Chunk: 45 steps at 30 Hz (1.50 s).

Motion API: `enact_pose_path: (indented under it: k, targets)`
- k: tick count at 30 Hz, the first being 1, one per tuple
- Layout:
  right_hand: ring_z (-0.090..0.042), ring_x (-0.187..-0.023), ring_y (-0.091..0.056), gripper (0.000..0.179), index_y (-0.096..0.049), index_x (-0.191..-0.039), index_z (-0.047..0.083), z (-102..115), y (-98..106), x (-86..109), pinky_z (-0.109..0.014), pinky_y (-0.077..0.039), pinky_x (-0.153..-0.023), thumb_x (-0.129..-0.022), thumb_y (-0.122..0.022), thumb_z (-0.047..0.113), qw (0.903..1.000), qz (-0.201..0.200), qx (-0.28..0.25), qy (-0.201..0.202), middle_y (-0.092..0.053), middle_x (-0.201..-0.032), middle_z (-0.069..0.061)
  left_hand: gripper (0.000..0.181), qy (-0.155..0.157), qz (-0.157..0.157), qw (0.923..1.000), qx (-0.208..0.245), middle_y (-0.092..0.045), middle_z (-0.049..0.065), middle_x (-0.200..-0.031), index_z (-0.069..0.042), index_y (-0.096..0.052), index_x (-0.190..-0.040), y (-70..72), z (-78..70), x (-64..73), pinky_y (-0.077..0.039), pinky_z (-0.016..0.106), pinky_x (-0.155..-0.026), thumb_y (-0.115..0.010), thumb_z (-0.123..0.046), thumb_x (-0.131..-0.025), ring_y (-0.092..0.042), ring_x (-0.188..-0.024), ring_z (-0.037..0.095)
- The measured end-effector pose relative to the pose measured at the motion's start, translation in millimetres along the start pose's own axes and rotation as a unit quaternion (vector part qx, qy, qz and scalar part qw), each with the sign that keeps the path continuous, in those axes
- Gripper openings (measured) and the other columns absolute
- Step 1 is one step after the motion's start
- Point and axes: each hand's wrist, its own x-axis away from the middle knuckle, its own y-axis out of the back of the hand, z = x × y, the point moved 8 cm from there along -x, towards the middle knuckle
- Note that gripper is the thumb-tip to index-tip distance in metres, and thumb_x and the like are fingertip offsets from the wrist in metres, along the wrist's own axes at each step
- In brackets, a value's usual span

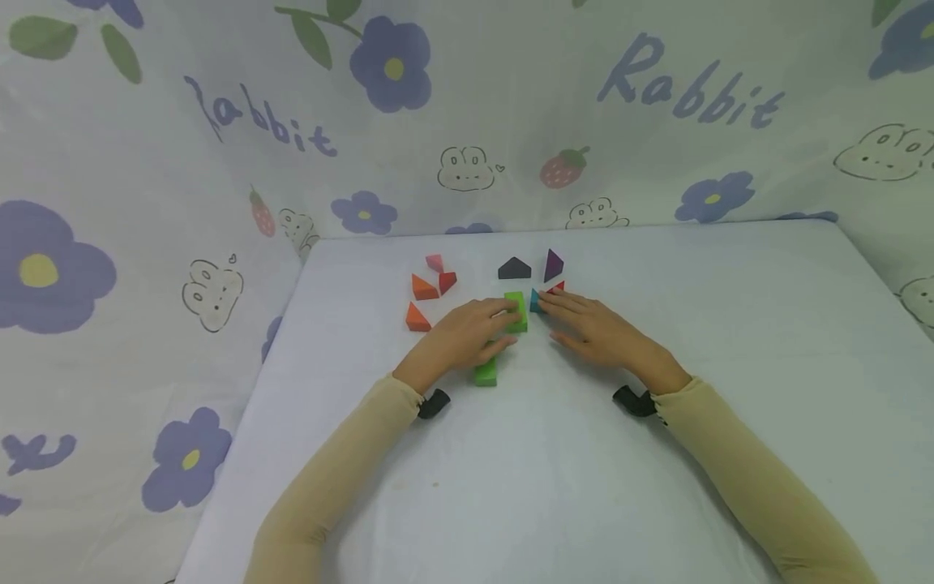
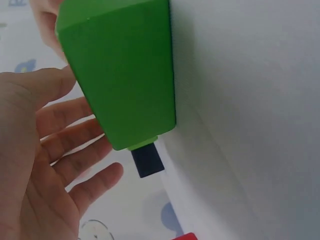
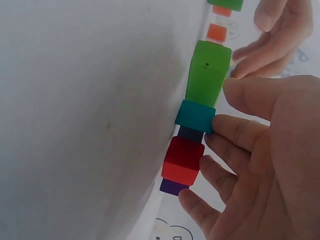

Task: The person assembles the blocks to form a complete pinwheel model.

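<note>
My left hand point(image 1: 463, 332) is over the table, its fingers reaching onto a light green block point(image 1: 518, 318). Below that hand lies a second green block point(image 1: 485, 375), partly covered by the thumb in the head view and large in the left wrist view. On the other side, my right hand point(image 1: 598, 332) has its fingers extended, fingertips right at a small teal block point(image 3: 196, 116). A red block point(image 3: 182, 160) sits beside the teal one, close to the same hand's other fingers. Both hands' fingers are relaxed and loosely spread.
Behind the hands stand a dark grey block point(image 1: 515, 269) and a purple block point(image 1: 553, 266). To the left are two orange blocks point(image 1: 424, 288), a dark red block point(image 1: 447, 281) and a pink block point(image 1: 435, 263). A patterned cloth point(image 1: 467, 97) rises behind the white table point(image 1: 511, 487).
</note>
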Motion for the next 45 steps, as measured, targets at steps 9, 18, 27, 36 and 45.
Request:
enact_pose_path:
  k: [9, 18, 27, 36, 45]
  targets:
    - [-0.031, -0.148, -0.027, 0.059, -0.036, -0.152, 0.009, -0.8, -0.9, 0.0, -0.058, -0.029, -0.116, -0.099, -0.057, 0.026, 0.9999, 0.011, 0.001, -0.011, -0.031, -0.16, -0.006, 0.045, 0.004, 0.019, 0.9997, 0.014, -0.048, 0.004, -0.149, -0.017, -0.056, -0.14, -4.5, 1.8, -0.2, -0.04, 0.039, -0.113, -0.052, -0.039, -0.101, -0.048, -0.136, 0.023]
    - [-0.03, -0.149, -0.025, 0.058, -0.036, -0.152, 0.01, -0.8, -0.3, 0.2, -0.055, -0.027, -0.118, -0.1, -0.056, 0.026, 0.9998, 0.011, 0.002, -0.015, -0.031, -0.16, -0.006, 0.041, 0.023, 0.006, 0.9996, 0.019, -0.051, 0.003, -0.146, -0.016, -0.059, -0.136, -1.9, 14.6, 10.7, -0.041, 0.039, -0.113, -0.058, -0.032, -0.098, -0.048, -0.135, 0.022]
    - [-0.031, -0.148, -0.027, 0.058, -0.037, -0.151, 0.009, 0.6, 1.1, -0.1, -0.057, -0.028, -0.117, -0.1, -0.057, 0.026, 0.9999, 0.009, 0.004, -0.012, -0.032, -0.159, -0.007, 0.04, 0.037, -0.007, 0.9984, 0.043, -0.05, 0.004, -0.148, -0.014, -0.058, -0.138, -0.9, 23.3, 31.3, -0.038, 0.039, -0.115, -0.054, -0.021, -0.099, -0.046, -0.138, 0.023]
    - [-0.031, -0.148, -0.027, 0.058, -0.037, -0.151, 0.008, 1.4, 1.7, 0.4, -0.056, -0.029, -0.117, -0.099, -0.057, 0.024, 0.9999, 0.008, 0.005, -0.009, -0.033, -0.159, -0.007, 0.042, 0.043, -0.011, 0.9973, 0.058, -0.048, 0.003, -0.149, -0.015, -0.056, -0.139, -2.3, 22.3, 48.3, -0.038, 0.04, -0.115, -0.052, -0.024, -0.099, -0.045, -0.138, 0.023]
    - [-0.033, -0.147, -0.028, 0.058, -0.038, -0.15, 0.007, 2.9, 2.5, 0.3, -0.056, -0.029, -0.116, -0.099, -0.058, 0.023, 0.9999, 0.007, 0.001, -0.008, -0.034, -0.158, -0.009, 0.042, 0.035, -0.024, 0.9968, 0.067, -0.049, 0.004, -0.148, -0.013, -0.056, -0.139, -2.6, 16.5, 57.2, -0.038, 0.041, -0.114, -0.052, -0.026, -0.099, -0.046, -0.137, 0.024]
